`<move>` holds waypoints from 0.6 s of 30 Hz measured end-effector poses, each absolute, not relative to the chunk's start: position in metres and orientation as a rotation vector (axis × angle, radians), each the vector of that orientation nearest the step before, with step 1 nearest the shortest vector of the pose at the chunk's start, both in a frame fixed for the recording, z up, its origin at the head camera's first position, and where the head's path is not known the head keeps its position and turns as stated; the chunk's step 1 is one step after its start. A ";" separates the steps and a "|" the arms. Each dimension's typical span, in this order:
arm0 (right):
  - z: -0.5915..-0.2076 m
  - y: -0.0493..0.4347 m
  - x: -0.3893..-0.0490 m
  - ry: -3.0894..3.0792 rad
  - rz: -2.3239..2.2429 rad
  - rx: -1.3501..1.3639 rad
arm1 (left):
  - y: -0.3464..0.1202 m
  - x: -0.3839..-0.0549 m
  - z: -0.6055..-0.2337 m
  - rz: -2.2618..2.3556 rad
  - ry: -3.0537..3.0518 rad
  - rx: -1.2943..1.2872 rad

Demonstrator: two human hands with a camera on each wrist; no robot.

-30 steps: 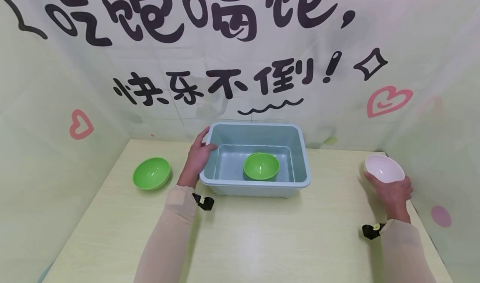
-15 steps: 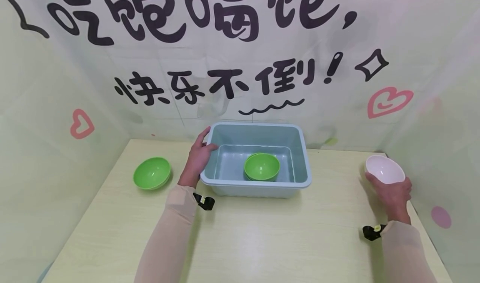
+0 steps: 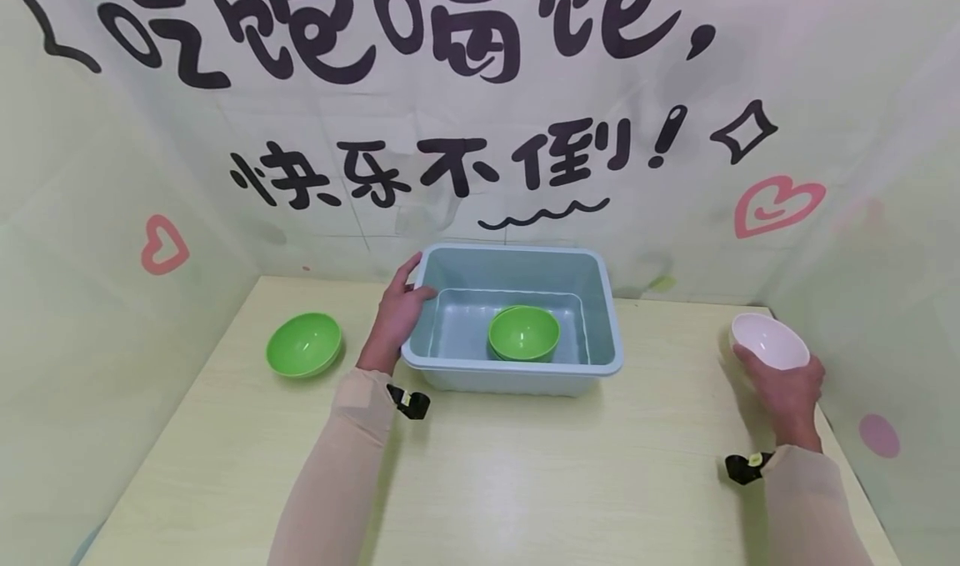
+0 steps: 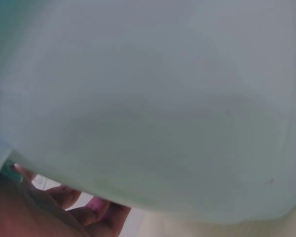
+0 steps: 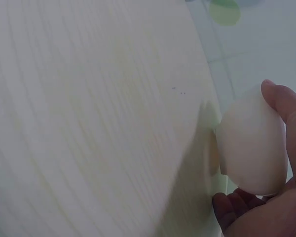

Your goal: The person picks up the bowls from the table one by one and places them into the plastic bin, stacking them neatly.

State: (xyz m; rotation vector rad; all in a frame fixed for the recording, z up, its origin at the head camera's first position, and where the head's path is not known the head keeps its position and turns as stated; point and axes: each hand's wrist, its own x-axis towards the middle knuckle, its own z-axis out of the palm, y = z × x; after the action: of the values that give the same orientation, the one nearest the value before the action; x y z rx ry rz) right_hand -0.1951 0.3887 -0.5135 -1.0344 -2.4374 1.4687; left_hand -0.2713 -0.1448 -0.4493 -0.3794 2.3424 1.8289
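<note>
**Hardly anything has moved in the last second: hands, tub and bowls keep their places**

Only the whole view has slid very slightly since the earlier frames.

Black rounded lettering on the pale backdrop (image 3: pixel 420 116) reads 吃饱喝饱, in the upper line (image 3: pixel 476 45) and 快乐不倒! in the lower line (image 3: pixel 459 174), with a wavy stroke underneath. A small black device (image 3: pixel 409 403) at the left cuff carries a pale label too small to read.

The white bowl (image 3: pixel 768 341), plain, smooth and glossy inside with a short foot ring, is at the far right corner of the table (image 3: pixel 495 483). The right hand (image 3: pixel 783 387) grasps it, thumb to one side, fingers curled round the other; I cannot tell whether its foot touches the tabletop.

The left hand (image 3: pixel 396 316) clasps the left rim of the pale blue tub (image 3: pixel 510 378), thumb over the edge. Inside the tub sit nested green bowls (image 3: pixel 523 334), a second rim peeking out behind the first. Another green bowl (image 3: pixel 303 346) stands on the table left of the tub.
</note>
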 end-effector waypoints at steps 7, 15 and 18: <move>-0.513 0.388 -0.194 -2.407 1.484 -1.030 | -0.145 -0.270 -0.450 1.838 2.337 -0.368; -0.501 0.385 -0.199 -2.348 1.522 -1.015 | -0.144 -0.270 -0.450 1.833 2.339 -0.364; -0.493 0.383 -0.203 -2.317 1.530 -1.000 | -0.145 -0.270 -0.450 1.834 2.343 -0.359</move>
State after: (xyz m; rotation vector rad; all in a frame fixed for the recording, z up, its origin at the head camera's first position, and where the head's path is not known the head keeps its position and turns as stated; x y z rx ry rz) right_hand -0.2031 0.3827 -0.4929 -0.9997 -2.3167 1.5304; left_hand -0.2702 -0.1446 -0.4499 -0.3593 2.3428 1.8345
